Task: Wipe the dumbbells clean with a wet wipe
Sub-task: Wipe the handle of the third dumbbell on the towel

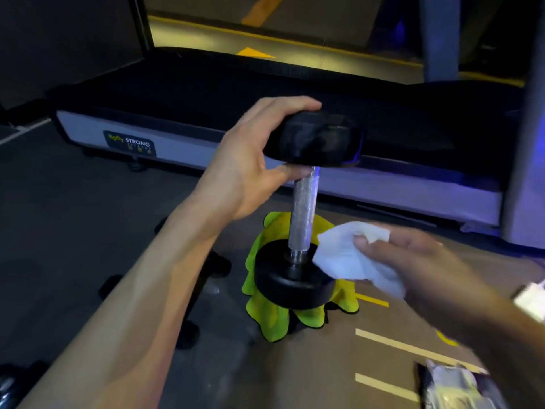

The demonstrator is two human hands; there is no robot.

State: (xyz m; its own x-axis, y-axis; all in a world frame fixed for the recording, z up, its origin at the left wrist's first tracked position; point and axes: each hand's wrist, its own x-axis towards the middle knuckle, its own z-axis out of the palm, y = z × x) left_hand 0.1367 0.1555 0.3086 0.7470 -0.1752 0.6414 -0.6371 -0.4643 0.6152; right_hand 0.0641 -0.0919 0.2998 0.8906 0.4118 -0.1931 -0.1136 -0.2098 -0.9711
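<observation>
A black dumbbell (303,208) with a silver knurled handle stands upright, its lower head on a yellow-green cloth (271,317) on the floor. My left hand (250,166) grips the dumbbell's upper head, fingers over the top and thumb under it by the handle. My right hand (413,261) pinches a white wet wipe (351,255) just right of the handle, close to the lower head. Whether the wipe touches the lower head I cannot tell.
A long low grey and black machine base (182,143) marked STRONG lies across the floor behind. Dark dumbbell shapes (188,332) sit on the floor at left. A wipe packet (454,388) lies at lower right, near yellow floor lines (413,349).
</observation>
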